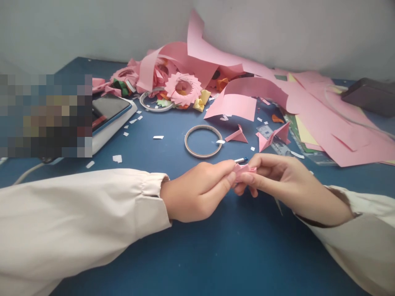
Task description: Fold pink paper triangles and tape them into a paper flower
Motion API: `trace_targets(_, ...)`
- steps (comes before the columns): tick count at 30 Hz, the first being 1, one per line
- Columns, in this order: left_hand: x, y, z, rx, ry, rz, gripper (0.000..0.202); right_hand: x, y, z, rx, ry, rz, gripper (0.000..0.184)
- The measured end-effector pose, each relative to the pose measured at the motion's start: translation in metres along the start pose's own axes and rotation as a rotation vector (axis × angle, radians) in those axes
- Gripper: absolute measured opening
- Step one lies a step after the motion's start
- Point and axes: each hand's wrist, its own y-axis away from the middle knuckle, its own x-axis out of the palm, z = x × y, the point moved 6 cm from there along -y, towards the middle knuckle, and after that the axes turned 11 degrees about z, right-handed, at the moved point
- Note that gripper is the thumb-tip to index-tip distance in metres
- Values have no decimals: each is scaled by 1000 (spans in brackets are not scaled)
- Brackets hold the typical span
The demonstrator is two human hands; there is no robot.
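Blue tabletop [197, 255] spreads below a grey wall, a white-edged tablet [111, 111] at far left, a thin ring [203, 141] near the middle. Just below the ring the left hand [197, 191] and right hand [286, 181] meet, both pinching a small folded pink paper [245, 169] between their fingertips; loose pink sheets [324, 119] lie right.

The folded piece [245, 169] pinched between the left hand [197, 191] and the right hand [286, 185] is thin pink paper, matt, with sharp creases. The sleeves [77, 218] are cream cloth, matt and softly wrinkled; the table [216, 255] has a smooth, matt blue surface. The loose sheets [308, 107] are matt pink paper, and the screen [109, 107] is dark and glossy.
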Motion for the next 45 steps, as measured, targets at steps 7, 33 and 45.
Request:
trace_targets(7,1,0,-2,28,-58,36,25,-1,0,4,87,-20,168,24)
trace_targets(33,2,-3,1,-21,-177,70,23,2,-1,-3,-36,-70,20,21)
trace_targets(45,2,-3,3,-10,-212,65,27,4,3,14,-246,251,-58,23)
